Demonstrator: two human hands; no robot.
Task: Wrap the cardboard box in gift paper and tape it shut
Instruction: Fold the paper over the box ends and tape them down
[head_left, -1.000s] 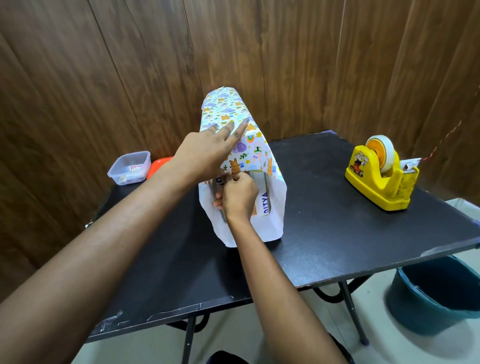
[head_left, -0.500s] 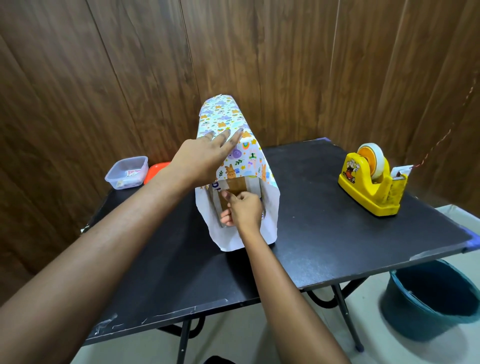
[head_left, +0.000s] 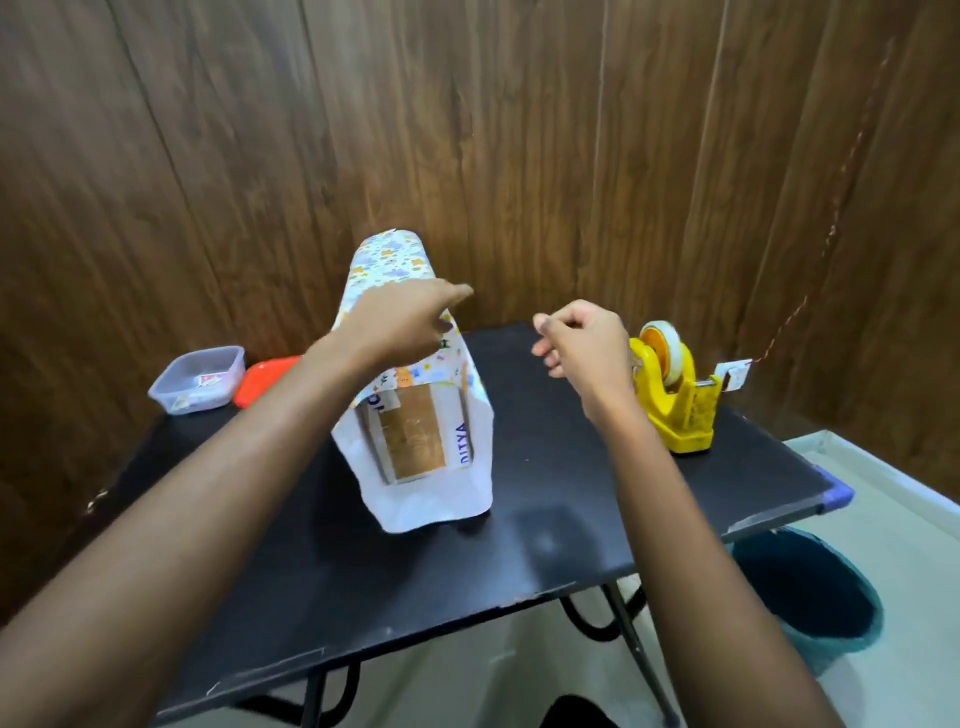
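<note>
The cardboard box (head_left: 415, 435) stands upright on the black table (head_left: 545, 540), its near end bare with brown tape and blue letters showing. Colourful gift paper (head_left: 387, 265) covers its top and sides, and the paper's white underside (head_left: 431, 501) hangs loose around the open end. My left hand (head_left: 402, 319) lies flat on the paper on top of the box, fingers stretched to the right. Apart from the box, my right hand (head_left: 582, 343) hovers in the air with fingers loosely curled and nothing in it, just left of the yellow tape dispenser (head_left: 675, 389).
A clear plastic tub (head_left: 197, 382) and an orange lid (head_left: 262, 379) sit at the table's far left corner. A dark teal bucket (head_left: 815, 592) stands on the floor at the right. Wooden walls close off the back and both sides.
My right hand has left the box's open end and moved up and right toward the tape dispenser. My left hand stays on top of the wrapped box.
</note>
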